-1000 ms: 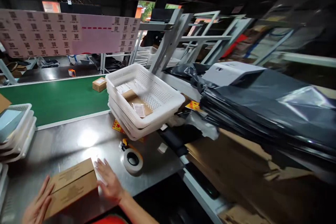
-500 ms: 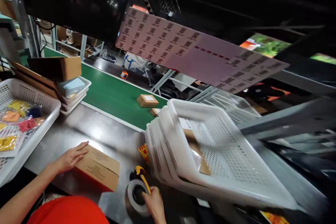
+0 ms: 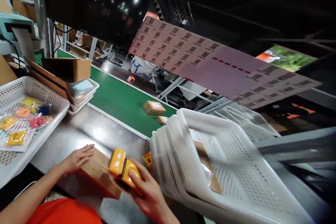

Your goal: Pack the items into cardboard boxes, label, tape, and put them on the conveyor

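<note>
Cardboard box [image 3: 96, 168] sits on the bench [image 3: 76, 122], with the green conveyor belt [image 3: 118, 94] beyond it and stacked white baskets [image 3: 189, 162] to its right. Both hands are well apart: the left hand [image 3: 77, 160] lies flat at the box's left end, while the right hand [image 3: 151, 193] grips a yellow tape dispenser [image 3: 127, 170] by the box's right end; whether dispenser and box touch, I cannot tell. The step looks like bringing the dispenser to a steadied box; the next move probably calls for lining the two up. Half a second ago the dispenser lay beside the box; now it is raised.
</note>
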Demonstrator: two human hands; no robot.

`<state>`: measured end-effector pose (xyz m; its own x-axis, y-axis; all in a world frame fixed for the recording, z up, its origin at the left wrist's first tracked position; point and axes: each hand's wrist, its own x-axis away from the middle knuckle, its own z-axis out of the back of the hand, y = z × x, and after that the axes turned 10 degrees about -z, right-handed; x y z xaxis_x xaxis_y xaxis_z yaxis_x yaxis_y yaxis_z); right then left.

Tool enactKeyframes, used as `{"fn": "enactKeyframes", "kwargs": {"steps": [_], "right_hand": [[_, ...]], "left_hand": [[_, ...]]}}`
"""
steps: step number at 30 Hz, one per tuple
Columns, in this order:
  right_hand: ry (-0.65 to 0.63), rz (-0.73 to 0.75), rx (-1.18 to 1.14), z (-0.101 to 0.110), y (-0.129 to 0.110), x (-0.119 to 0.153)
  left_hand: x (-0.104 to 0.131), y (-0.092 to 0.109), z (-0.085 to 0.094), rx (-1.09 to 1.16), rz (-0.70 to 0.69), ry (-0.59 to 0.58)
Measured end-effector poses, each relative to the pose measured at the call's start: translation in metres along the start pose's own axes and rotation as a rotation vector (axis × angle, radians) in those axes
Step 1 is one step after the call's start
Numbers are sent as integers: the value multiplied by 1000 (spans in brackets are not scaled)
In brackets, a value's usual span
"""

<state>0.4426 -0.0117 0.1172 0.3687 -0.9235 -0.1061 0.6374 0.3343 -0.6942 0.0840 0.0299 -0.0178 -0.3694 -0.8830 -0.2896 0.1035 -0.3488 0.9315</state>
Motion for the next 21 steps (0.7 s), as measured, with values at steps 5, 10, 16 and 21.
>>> {"fn": "enactKeyframes", "kwargs": {"steps": [5,10,16,21], "right_hand": [[-235,101,208,-28,-11,-25],[-167,161,162,-31,21,-12],[-199,93,136,-30,34,-9],[-348,-42,88,-19,4,-29]], "left_hand": [[4,10,-8,-22,1,72],[5,55,-41,164,346,567],[-19,104,-66,961,703,382],[-24,93,-67,840,846,443]]}}
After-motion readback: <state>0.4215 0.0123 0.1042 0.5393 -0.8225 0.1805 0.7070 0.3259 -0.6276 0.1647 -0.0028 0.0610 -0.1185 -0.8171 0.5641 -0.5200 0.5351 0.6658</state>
